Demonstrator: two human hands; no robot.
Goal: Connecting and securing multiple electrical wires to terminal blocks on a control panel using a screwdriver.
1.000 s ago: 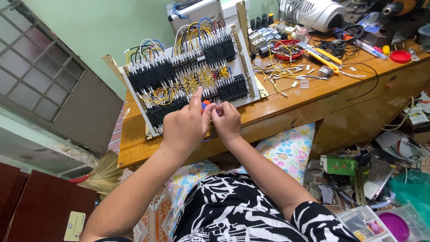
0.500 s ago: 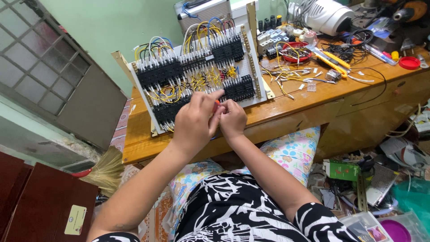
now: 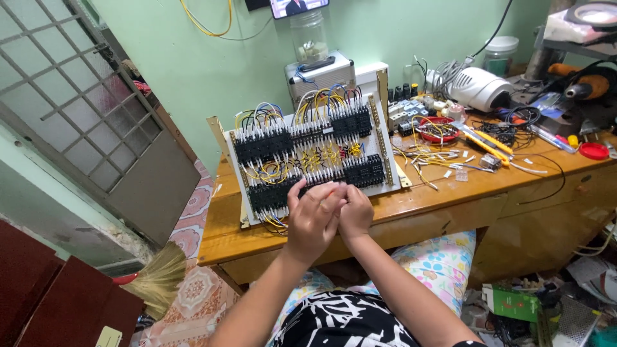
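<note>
Both hands bunched together right at the lower edge of the white wiring board propped on the wooden tabletop. Left hand and right hand touching, fingers curled in, pinching something small and red between them, too tiny to make out properly. Loose yellow wire offcuts scattered just right of the board, near a red dish.

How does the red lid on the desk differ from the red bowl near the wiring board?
The red lid lies at the desk's far right edge with nothing in it; the red bowl sits closer to the wiring board and holds bits of yellow wire. The lid looks flat and smaller, the bowl deeper and wider. Both are round, red, and rest on the wooden desk.
</note>
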